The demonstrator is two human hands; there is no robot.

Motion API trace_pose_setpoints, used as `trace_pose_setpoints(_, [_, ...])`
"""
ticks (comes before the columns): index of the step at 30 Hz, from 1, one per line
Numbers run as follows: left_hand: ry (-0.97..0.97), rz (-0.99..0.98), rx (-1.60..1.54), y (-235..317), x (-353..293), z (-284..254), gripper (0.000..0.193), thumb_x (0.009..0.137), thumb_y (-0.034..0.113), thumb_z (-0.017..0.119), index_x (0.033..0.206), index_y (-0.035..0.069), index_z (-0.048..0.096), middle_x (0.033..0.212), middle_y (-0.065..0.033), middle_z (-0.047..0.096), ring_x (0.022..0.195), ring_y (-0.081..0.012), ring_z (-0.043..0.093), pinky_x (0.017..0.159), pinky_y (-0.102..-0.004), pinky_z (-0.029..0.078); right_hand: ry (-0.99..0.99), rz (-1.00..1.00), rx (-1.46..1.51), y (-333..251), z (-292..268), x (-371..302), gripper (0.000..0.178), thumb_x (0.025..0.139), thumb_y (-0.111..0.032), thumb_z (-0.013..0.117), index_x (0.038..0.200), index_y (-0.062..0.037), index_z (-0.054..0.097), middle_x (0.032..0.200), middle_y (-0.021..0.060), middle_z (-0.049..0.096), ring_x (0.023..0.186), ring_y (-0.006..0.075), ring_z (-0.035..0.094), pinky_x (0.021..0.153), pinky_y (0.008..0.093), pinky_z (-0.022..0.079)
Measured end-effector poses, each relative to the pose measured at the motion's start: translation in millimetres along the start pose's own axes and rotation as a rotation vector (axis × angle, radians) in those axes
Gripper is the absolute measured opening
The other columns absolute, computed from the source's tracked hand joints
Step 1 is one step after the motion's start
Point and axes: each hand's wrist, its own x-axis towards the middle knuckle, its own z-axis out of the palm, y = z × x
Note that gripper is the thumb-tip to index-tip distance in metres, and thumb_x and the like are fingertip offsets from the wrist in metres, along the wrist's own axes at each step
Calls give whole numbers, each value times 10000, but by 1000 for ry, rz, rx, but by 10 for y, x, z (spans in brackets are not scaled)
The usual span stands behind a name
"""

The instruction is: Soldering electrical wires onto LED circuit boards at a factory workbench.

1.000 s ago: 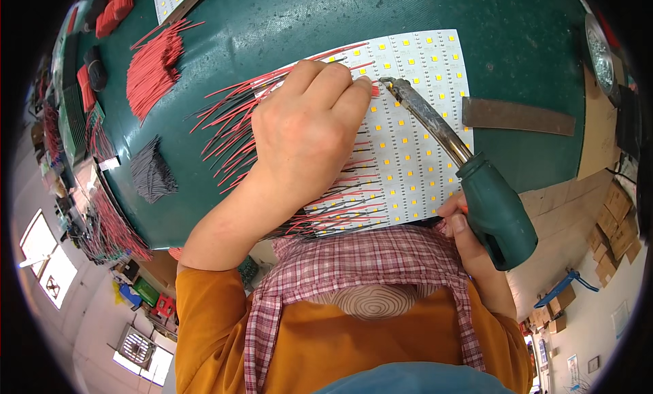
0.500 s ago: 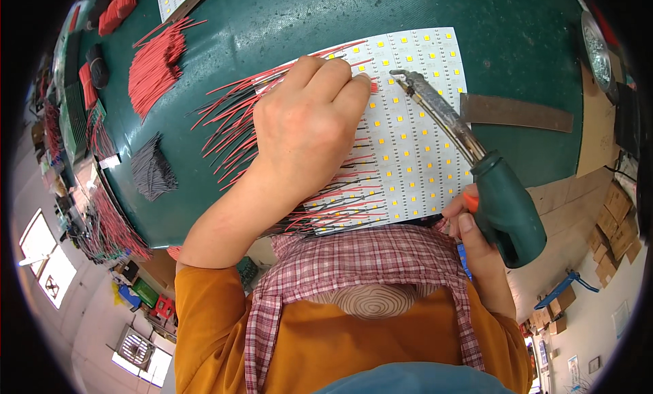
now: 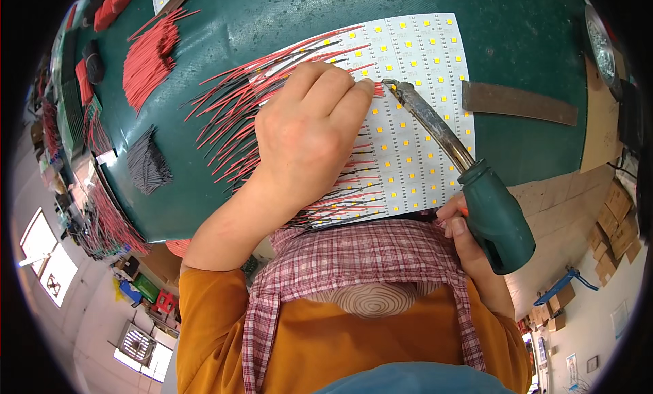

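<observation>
LED board (image 3: 423, 139) lies flat on the green table (image 3: 530, 67); I see the soldering iron (image 3: 480, 181) tip back beside the red wires (image 3: 378, 90), so heat seems within reach again. Left hand (image 3: 306, 129) pinches them tightly; right hand (image 3: 471, 244) curls round the iron.

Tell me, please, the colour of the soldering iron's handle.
The soldering iron's handle is dark green, best seen in the head view.

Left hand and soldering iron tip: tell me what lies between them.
In the head view, short red wire ends stick out between the left hand and the soldering iron tip, with the white board beneath.
</observation>
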Motion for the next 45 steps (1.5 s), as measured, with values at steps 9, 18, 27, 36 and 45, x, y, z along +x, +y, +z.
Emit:
trace_pose_setpoints(9, [37, 56, 49, -8, 11, 30, 219, 672, 93, 674, 891, 84, 689, 815, -6, 580, 804, -179, 609, 501, -273, 478, -38, -175, -280, 72, -19, 15, 179, 832, -27, 633, 1008, -46, 652, 883, 45, 688, 777, 165, 636, 674, 295, 506])
trace_pose_setpoints(18, [38, 60, 57, -34, 32, 45, 212, 662, 97, 670, 873, 87, 686, 817, -9, 582, 800, -181, 608, 525, -279, 488, 52, -26, 220, 0, 19, 0, 167, 888, -22, 610, 1052, 6, 625, 912, 72, 658, 771, 132, 607, 673, 278, 503])
trace_pose_setpoints(27, [55, 55, 9, 38, -48, 45, 230, 660, 87, 663, 889, 75, 686, 802, -15, 576, 795, -187, 609, 530, -281, 489, 74, -60, 325, 151, 99, -57, 271, 896, -110, 666, 1112, 17, 564, 928, 100, 679, 788, 118, 650, 690, 217, 532])
trace_pose_setpoints(36, [53, 51, 37, 25, -50, 65, 222, 668, 95, 663, 887, 85, 694, 799, -3, 576, 801, -173, 612, 512, -275, 487, 52, -1, -1, 196, 59, -63, 250, 844, -88, 680, 1065, -10, 592, 882, 83, 697, 766, 161, 682, 671, 275, 537])
trace_pose_setpoints(45, [51, 45, 41, 26, -31, 58, 198, 679, 97, 672, 874, 96, 703, 795, 3, 578, 794, -167, 608, 509, -273, 482, 28, -144, -516, 256, 53, -89, 261, 775, -85, 689, 1035, -85, 664, 838, 53, 680, 739, 227, 670, 647, 344, 520])
